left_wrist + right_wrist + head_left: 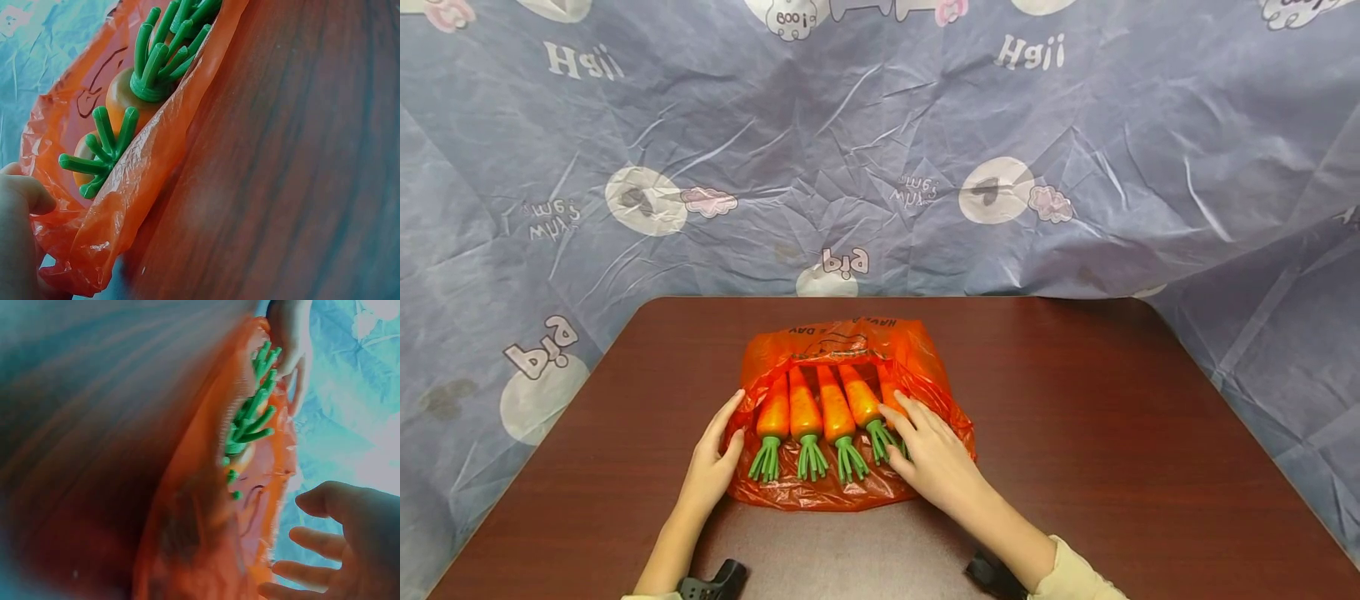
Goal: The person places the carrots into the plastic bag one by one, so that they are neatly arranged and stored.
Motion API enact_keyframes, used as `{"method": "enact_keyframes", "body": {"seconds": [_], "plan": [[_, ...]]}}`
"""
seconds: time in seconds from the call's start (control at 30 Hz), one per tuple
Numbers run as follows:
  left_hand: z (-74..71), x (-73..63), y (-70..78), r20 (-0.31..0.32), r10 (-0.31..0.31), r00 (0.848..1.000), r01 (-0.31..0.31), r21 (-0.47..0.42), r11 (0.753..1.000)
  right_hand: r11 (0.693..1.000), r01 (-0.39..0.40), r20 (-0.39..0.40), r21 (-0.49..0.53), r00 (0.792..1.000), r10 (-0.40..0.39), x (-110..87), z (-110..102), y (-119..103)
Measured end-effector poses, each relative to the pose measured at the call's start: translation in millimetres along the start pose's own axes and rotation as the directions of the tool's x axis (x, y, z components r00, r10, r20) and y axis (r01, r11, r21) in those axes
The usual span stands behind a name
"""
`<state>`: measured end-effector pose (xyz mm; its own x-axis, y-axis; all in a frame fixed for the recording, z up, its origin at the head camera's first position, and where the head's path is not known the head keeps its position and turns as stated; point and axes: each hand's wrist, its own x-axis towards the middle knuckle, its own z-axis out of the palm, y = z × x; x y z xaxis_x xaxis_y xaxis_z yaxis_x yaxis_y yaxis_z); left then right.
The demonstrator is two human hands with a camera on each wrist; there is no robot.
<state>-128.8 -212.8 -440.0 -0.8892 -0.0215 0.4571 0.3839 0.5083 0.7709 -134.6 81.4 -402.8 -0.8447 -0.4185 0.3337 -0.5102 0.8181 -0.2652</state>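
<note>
Brown table (1075,433), orange bag (917,354) of carrots (805,408), both hands flat, left hand (715,458), right hand (928,454)

Crinkled orange plastic bag (842,492) lies flat, mid-table, mouth open toward the person. Approx. five orange toy carrots w/ green plastic tops (806,417) lie side by side on it, tips pointing away, tops near the front edge.

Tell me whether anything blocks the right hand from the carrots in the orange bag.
Nothing visible does. The carrots lie exposed in the open orange bag, and the right hand already rests at the rightmost one, fingers straight.
</note>
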Motion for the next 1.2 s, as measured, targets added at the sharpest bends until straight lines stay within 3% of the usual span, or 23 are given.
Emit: {"method": "enact_keyframes", "body": {"seconds": [0.13, 0.3, 0.53, 0.8, 1.0, 1.2], "plan": [[-0.1, -0.1, -0.5, 0.003, 0.004, 1.0, -0.004, -0.01, 1.0, 0.999, 0.033, -0.052, -0.003, 0.998, -0.033, -10.9, -12.7, -1.4], [-0.4, -0.1, -1.0, 0.005, -0.003, 1.0, 0.003, -0.006, 1.0, 0.997, 0.072, -0.181, -0.012, 0.981, -0.073, -22.0, -25.3, 3.7], [-1.4, 0.3, -1.2, 0.007, -0.023, 1.0, 0.023, 0.012, 1.0, 1.0, 0.011, -0.257, -0.004, 0.966, -0.012, -30.8, -38.2, 28.6], [-2.9, 0.0, -2.2, 0.013, -0.033, 0.999, 0.033, 0.013, 0.999, 0.99, -0.141, -0.257, 0.018, 0.956, 0.141, -33.2, -51.9, 72.4], [1.1, 0.1, -28.8, 0.012, -0.045, 0.999, 0.045, 0.009, 0.999, 0.979, -0.204, -0.285, -0.013, 0.939, 0.192, -31.1, -59.8, 108.4], [3.0, 0.3, -39.3, 0.007, -0.028, 1.0, 0.028, 0.0, 1.0, 0.943, -0.315, -0.157, -0.105, 0.942, 0.297, -30.2, -68.4, 138.8]]}}
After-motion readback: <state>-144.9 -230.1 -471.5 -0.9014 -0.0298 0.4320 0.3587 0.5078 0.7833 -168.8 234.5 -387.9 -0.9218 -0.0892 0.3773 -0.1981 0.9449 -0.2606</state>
